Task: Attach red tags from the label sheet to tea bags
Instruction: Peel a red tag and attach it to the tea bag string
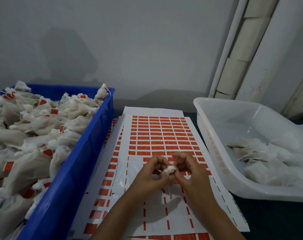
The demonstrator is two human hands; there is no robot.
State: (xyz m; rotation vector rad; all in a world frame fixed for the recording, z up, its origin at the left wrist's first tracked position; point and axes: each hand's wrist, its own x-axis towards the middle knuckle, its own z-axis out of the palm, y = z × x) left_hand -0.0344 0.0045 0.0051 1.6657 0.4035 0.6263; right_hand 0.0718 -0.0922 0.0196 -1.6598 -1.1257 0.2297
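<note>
Fingers (162, 160) of both hands pinch a tea bag (169, 170) over the label sheet (164, 134), tagged bin (88, 153) at nine o'clock, handy for dropping.

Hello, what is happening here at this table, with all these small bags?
A person is tagging tea bags. Both hands, left hand and right hand, pinch one tea bag above the label sheet, whose near rows are already peeled. The blue crate on the left holds bags with red tags; the white tub on the right holds bags without visible tags.
</note>
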